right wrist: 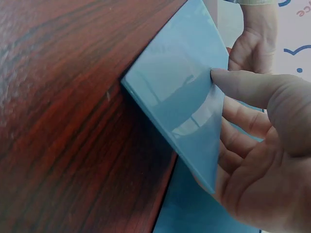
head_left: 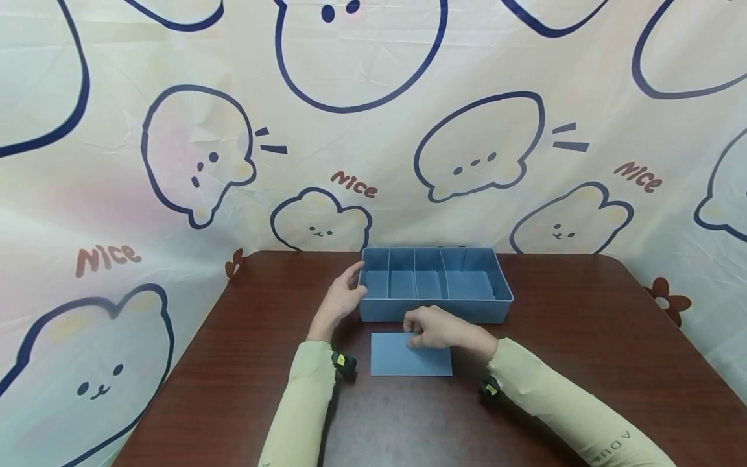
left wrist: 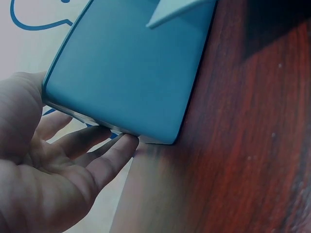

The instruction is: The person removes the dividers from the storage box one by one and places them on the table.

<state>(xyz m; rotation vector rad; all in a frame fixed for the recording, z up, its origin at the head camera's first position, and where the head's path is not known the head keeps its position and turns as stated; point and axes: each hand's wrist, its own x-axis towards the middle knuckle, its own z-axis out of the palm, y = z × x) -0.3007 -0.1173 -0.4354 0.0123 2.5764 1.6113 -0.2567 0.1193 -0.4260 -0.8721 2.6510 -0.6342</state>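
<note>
A long blue divided box [head_left: 432,311] stands on the table, its open top split by upright walls into several compartments. My left hand [head_left: 341,298] grips its left end, with the thumb over the rim and the fingers against the outside of the end wall [left wrist: 112,121]. In front of the box, my right hand [head_left: 434,327] holds a flat, light blue rectangular panel [head_left: 391,357]. The right wrist view shows the thumb on the panel's glossy face [right wrist: 180,87] and the fingers behind it. The panel is tilted, and its lower corner is close over the table.
The dark brown wooden table [head_left: 233,389] extends to both sides and in front of the box. Behind it hangs a pale curtain [head_left: 397,149] with cartoon outlines, close to the box's far side. A dark wrist camera [head_left: 344,364] sits on the left wrist.
</note>
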